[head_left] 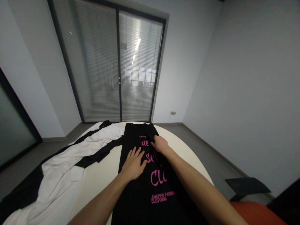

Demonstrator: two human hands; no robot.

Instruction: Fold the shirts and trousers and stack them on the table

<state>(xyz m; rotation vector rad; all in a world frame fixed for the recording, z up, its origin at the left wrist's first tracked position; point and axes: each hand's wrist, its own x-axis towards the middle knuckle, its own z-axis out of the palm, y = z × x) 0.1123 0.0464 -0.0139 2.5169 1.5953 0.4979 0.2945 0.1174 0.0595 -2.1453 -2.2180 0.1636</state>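
Observation:
A black garment with pink lettering (138, 197) lies lengthwise on the table, partly folded over; its exact kind does not show. My left hand (133, 164) rests flat on its left part, fingers spread and nothing in the grasp. Near the far right corner, my right hand (161, 144) is closed on the fabric at a folded edge, thumb and fingers bent together. Parts of the printed words are hidden by the fold and by my right arm.
White and black clothes (67, 156) lie in a loose pile along the left of the round cream table (194, 156). An orange chair seat (255, 214) with a black armrest (248, 186) stands at the lower right. Behind the table is a glass partition with blinds (100, 68).

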